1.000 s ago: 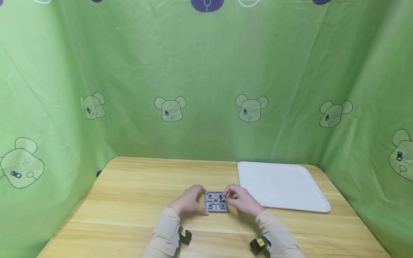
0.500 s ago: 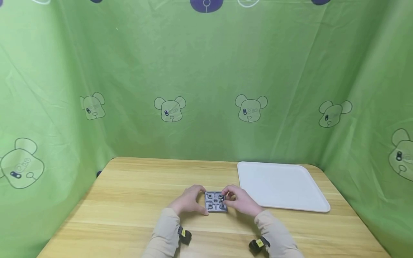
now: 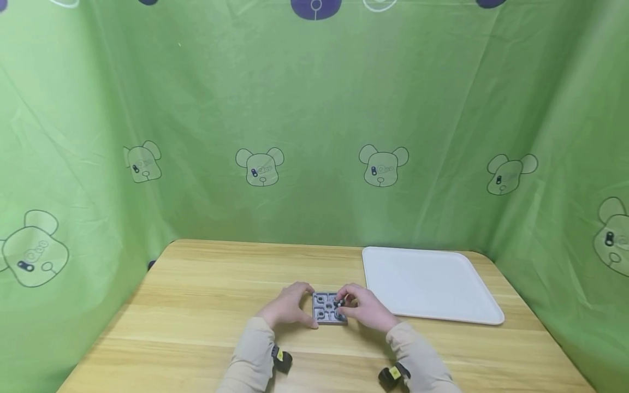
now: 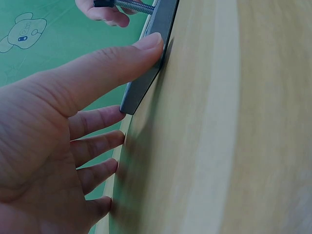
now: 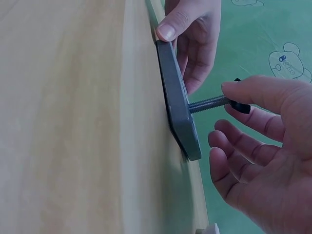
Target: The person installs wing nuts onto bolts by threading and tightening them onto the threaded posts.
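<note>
A square grey plate [image 3: 328, 315] with moulded recesses lies on the table between the two hands. My left hand [image 3: 287, 307] holds it by its left side, the thumb at the near corner and the index fingertip at the far one; the other fingers extend past it in the left wrist view. From the plate's right part a threaded bolt [image 5: 209, 104] stands up, topped by a black knob [image 5: 240, 107]. My right hand [image 3: 366, 310] pinches that knob between thumb and index finger, its other fingers loosely curled beside the bolt. The bolt's lower end is hidden in the plate.
A white rectangular tray [image 3: 432, 284] lies at the back right of the wooden table [image 3: 221, 284], just beyond the right hand. Green curtain [image 3: 314, 98] printed with bear heads surrounds the table. A small camera [image 3: 282, 360] is strapped to the left wrist.
The right fingers have shifted slightly left over the plate and closed round the knob, changing their angle on it. The left hand and the plate stay in place.
</note>
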The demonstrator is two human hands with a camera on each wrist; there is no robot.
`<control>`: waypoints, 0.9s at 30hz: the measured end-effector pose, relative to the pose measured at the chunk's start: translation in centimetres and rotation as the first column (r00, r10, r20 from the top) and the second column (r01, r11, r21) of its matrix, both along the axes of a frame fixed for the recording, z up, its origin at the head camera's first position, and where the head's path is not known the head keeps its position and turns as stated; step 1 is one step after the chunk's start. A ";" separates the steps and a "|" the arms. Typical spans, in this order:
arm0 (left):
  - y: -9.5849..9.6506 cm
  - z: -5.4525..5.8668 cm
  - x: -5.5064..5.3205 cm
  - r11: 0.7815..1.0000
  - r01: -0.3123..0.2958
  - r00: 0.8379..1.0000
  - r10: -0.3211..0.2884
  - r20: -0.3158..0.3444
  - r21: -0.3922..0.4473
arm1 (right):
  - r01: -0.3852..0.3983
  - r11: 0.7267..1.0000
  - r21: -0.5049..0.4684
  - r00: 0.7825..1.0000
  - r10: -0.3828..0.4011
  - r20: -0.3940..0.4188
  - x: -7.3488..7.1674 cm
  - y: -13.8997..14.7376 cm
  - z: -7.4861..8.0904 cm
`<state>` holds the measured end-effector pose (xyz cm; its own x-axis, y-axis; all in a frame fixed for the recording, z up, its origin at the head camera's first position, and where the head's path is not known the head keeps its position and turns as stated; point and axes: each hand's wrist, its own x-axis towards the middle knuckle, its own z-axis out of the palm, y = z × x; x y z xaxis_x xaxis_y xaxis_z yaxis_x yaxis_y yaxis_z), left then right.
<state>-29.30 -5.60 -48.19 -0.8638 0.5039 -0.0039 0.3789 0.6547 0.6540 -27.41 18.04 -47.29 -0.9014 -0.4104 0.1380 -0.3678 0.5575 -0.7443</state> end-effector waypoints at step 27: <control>0.0 -0.3 -0.2 1.000 -0.008 1.000 0.008 -0.005 -0.022 | 0.001 1.000 -0.001 1.000 -0.001 -0.010 0.0 -0.6 -0.3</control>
<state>-29.54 -5.57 -48.47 -0.8678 0.4968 -0.0108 0.3767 0.6720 0.6376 -27.46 17.46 -47.58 -0.9004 -0.4091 0.1479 -0.3749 0.5571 -0.7410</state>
